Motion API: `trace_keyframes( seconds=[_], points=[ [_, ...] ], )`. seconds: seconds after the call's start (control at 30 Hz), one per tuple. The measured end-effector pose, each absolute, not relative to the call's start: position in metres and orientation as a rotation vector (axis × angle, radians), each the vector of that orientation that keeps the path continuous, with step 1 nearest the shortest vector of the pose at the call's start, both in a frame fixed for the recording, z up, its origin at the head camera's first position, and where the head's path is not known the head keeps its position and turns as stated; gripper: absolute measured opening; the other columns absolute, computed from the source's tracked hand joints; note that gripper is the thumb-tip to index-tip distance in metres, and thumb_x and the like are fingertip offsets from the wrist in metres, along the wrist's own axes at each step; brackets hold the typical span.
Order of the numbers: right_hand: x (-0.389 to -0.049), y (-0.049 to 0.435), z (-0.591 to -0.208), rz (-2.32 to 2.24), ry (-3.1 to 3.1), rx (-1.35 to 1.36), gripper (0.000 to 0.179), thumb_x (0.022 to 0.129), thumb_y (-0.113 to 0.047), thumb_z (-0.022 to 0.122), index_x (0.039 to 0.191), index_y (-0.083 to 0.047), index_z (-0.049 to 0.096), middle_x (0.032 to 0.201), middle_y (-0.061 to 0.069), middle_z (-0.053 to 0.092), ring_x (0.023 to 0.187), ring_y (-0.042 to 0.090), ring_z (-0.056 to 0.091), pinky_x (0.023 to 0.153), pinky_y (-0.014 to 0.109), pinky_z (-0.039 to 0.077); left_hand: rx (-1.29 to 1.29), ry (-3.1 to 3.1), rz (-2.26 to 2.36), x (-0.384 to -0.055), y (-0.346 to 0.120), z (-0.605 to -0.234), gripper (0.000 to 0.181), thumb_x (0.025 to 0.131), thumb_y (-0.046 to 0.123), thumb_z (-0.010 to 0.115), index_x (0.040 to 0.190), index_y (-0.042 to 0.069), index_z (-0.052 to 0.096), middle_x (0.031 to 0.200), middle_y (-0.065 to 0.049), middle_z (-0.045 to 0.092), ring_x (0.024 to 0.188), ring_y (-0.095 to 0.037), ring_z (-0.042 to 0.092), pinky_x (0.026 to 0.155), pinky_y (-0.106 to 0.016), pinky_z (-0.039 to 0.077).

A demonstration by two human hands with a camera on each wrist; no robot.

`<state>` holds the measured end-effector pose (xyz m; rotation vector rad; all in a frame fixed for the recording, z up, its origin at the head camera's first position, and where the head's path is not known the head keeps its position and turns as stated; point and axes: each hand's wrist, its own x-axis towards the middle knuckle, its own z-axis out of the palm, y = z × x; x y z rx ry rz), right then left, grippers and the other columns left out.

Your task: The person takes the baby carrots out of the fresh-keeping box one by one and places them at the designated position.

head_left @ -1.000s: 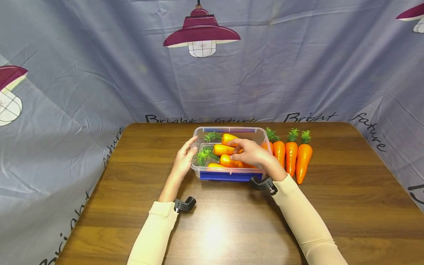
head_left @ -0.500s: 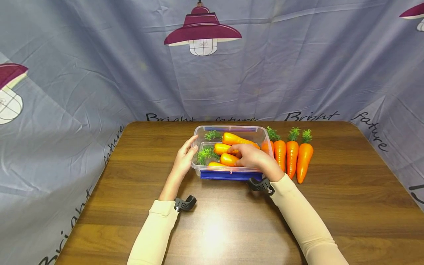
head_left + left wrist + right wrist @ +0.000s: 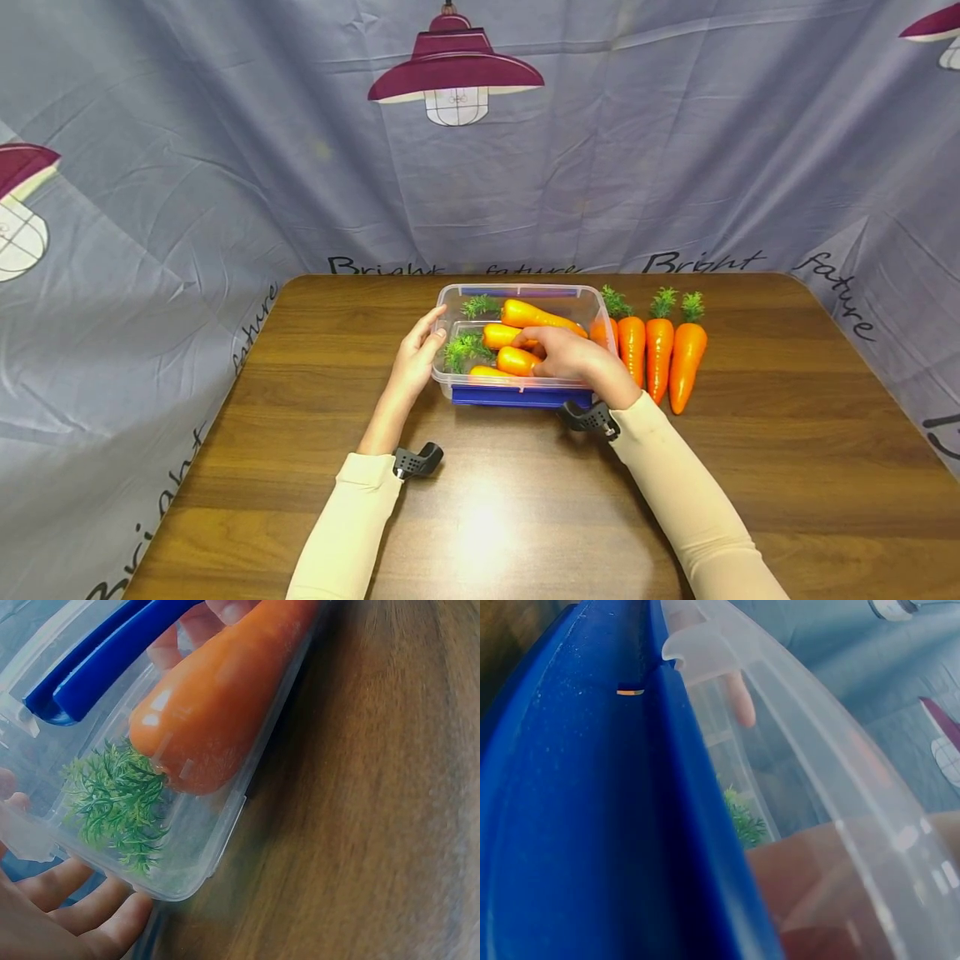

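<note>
Head view: the right hand (image 3: 570,350) curls its fingers round a carrot (image 3: 515,362) inside the clear box (image 3: 459,381). That carrot's long axis runs left to right, blunt end toward the left hand (image 3: 414,354), spread against the box's left end.

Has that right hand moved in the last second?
Yes: the right hand has shifted toward the near rim of the clear box, uncovering more of the farthest carrot inside.
</note>
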<state>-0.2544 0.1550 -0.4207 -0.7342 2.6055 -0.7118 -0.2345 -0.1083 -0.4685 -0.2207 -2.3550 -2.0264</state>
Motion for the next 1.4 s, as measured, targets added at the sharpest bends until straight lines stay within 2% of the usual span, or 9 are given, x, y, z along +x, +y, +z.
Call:
trace_keyframes(
  seconds=[0.37, 0.63, 0.87, 1.1, 1.17, 1.23, 1.33, 1.4],
  points=[
    [-0.254, 0.158, -0.424, -0.718, 2.656, -0.846, 0.047, 0.081, -0.003, 0.072, 0.127, -0.006, 0.065, 0.117, 0.01, 0.07, 0.097, 0.022, 0.06, 0.09, 0.034, 0.049, -0.213, -2.364, -2.018, -0.233, -0.107, -0.466, 0.047, 0.107, 0.013, 0.045, 0.154, 0.009, 0.044, 0.166, -0.016, 0.032, 0.155, -0.038, 0.027, 0.126, -0.055, 0.025],
    [-0.253, 0.163, -0.42, -0.821, 2.596, -0.865, 0.049, 0.085, -0.009, 0.074, 0.132, -0.006, 0.06, 0.121, 0.018, 0.071, 0.111, 0.031, 0.07, 0.098, 0.046, 0.057, -0.187, -2.384, -2.018, -0.23, -0.107, -0.468, 0.048, 0.107, 0.015, 0.045, 0.154, 0.012, 0.044, 0.167, -0.014, 0.031, 0.155, -0.037, 0.027, 0.126, -0.056, 0.026],
    [-0.255, 0.168, -0.418, -0.895, 2.548, -0.86, 0.052, 0.088, -0.008, 0.073, 0.137, -0.003, 0.057, 0.123, 0.02, 0.068, 0.108, 0.033, 0.069, 0.096, 0.047, 0.058, -0.205, -2.373, -2.026, -0.231, -0.107, -0.467, 0.048, 0.107, 0.013, 0.045, 0.154, 0.01, 0.043, 0.168, -0.015, 0.03, 0.157, -0.038, 0.023, 0.127, -0.056, 0.022],
    [-0.253, 0.177, -0.411, -1.043, 2.536, -0.822, 0.051, 0.091, -0.004, 0.072, 0.139, -0.003, 0.055, 0.131, 0.021, 0.065, 0.113, 0.035, 0.068, 0.098, 0.049, 0.058, -0.206, -2.376, -2.028, -0.233, -0.108, -0.469, 0.048, 0.107, 0.014, 0.044, 0.155, 0.009, 0.042, 0.168, -0.015, 0.028, 0.157, -0.039, 0.02, 0.127, -0.056, 0.022],
    [-0.253, 0.181, -0.408, -1.146, 2.529, -0.798, 0.052, 0.091, -0.001, 0.072, 0.139, -0.001, 0.054, 0.126, 0.022, 0.067, 0.11, 0.034, 0.068, 0.094, 0.045, 0.059, -0.209, -2.372, -2.03, -0.233, -0.108, -0.469, 0.048, 0.107, 0.014, 0.044, 0.154, 0.008, 0.042, 0.168, -0.015, 0.029, 0.157, -0.039, 0.021, 0.127, -0.056, 0.022],
    [-0.252, 0.185, -0.403, -1.25, 2.517, -0.778, 0.054, 0.091, 0.0, 0.071, 0.141, 0.0, 0.052, 0.123, 0.024, 0.067, 0.106, 0.034, 0.068, 0.09, 0.037, 0.059, -0.212, -2.37, -2.029, -0.233, -0.108, -0.469, 0.048, 0.107, 0.013, 0.044, 0.154, 0.008, 0.042, 0.168, -0.015, 0.029, 0.157, -0.038, 0.022, 0.127, -0.056, 0.023],
    [-0.251, 0.19, -0.395, -1.394, 2.48, -0.698, 0.057, 0.092, 0.0, 0.07, 0.145, 0.001, 0.048, 0.123, 0.028, 0.067, 0.102, 0.032, 0.07, 0.082, 0.026, 0.058, -0.215, -2.36, -2.034, -0.234, -0.108, -0.469, 0.047, 0.107, 0.013, 0.045, 0.154, 0.008, 0.043, 0.167, -0.016, 0.03, 0.156, -0.038, 0.025, 0.127, -0.055, 0.024],
    [-0.251, 0.193, -0.392, -1.473, 2.453, -0.612, 0.061, 0.094, -0.002, 0.069, 0.15, -0.002, 0.043, 0.126, 0.03, 0.065, 0.098, 0.028, 0.071, 0.075, 0.024, 0.058, -0.215, -2.364, -2.033, -0.234, -0.108, -0.47, 0.047, 0.107, 0.013, 0.045, 0.154, 0.009, 0.043, 0.167, -0.015, 0.03, 0.156, -0.038, 0.024, 0.127, -0.055, 0.024]
  ],
)
